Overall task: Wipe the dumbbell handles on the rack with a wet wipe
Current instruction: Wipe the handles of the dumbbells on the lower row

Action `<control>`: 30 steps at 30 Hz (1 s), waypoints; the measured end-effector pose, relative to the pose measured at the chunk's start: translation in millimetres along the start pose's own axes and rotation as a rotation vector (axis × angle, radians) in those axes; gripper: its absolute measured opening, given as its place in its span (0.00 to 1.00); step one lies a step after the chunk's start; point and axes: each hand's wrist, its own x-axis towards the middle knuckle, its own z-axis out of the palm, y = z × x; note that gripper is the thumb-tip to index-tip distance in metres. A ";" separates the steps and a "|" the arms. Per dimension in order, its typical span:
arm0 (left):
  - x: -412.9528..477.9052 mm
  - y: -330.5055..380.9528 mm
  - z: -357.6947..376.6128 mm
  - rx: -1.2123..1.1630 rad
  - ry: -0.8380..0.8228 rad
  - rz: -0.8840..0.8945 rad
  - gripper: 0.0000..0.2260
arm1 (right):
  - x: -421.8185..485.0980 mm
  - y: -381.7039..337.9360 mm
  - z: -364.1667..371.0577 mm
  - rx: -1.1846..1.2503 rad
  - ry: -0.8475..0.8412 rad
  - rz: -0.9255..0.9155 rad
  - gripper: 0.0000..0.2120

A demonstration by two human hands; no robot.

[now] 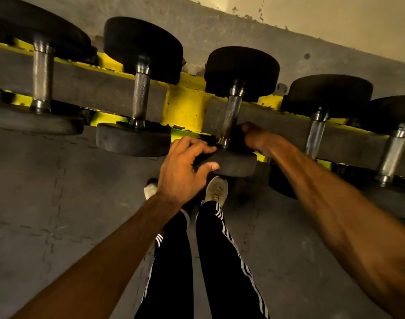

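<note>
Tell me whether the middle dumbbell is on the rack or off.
On: the black rubber-headed steel dumbbell lies across both rails of the yellow metal rack.

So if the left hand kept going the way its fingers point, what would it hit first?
The near head of the middle dumbbell; the fingers of the left hand seem to be touching it.

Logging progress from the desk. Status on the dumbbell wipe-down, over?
Copy: left hand grips near head of middle dumbbell. Right hand curled beside its handle, near end; wipe not discernible. Nothing in the way.
</note>
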 end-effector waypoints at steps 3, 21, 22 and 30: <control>2.2 1.3 -1.3 0.009 -0.021 -0.005 0.16 | -1.4 3.1 -11.1 0.074 -0.114 -0.018 0.07; 9.2 -2.7 -4.5 -0.029 -0.076 0.005 0.17 | -13.3 7.6 2.7 -0.355 0.374 -0.549 0.06; 10.0 -3.3 -4.2 -0.033 -0.077 0.007 0.17 | -13.7 8.1 3.9 -0.433 0.295 -0.531 0.07; 10.8 -6.0 -3.8 -0.060 -0.086 0.004 0.17 | -7.2 9.2 2.4 -0.316 0.457 -0.524 0.07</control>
